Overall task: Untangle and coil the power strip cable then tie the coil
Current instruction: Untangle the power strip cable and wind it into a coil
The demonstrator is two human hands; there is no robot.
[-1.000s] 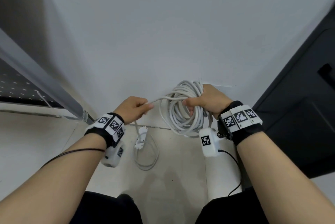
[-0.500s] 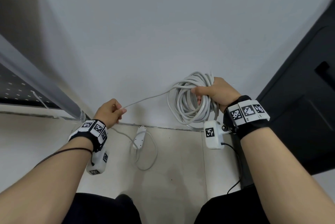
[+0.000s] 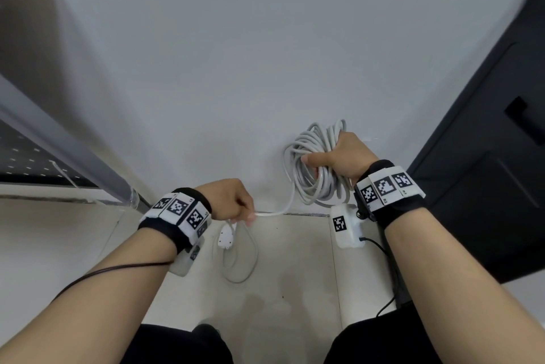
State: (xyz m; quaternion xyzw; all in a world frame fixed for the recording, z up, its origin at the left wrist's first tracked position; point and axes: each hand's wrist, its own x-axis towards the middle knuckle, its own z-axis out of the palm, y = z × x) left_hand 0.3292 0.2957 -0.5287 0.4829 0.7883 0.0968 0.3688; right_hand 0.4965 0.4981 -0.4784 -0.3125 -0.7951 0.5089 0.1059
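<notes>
My right hand point(image 3: 343, 157) grips the coil point(image 3: 312, 170) of white cable, held up against the wall point(image 3: 236, 54). My left hand point(image 3: 228, 201) pinches the loose strand point(image 3: 280, 210) running from it — lower, just above the floor point(image 3: 295, 275), where the cable's tail and plug point(image 3: 226, 235) lie.

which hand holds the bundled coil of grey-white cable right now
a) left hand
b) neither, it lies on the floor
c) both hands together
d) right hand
d: the right hand is wrapped around the bundled coil of grey-white cable, while the left hand only pinches the single loose strand running off it.
</notes>
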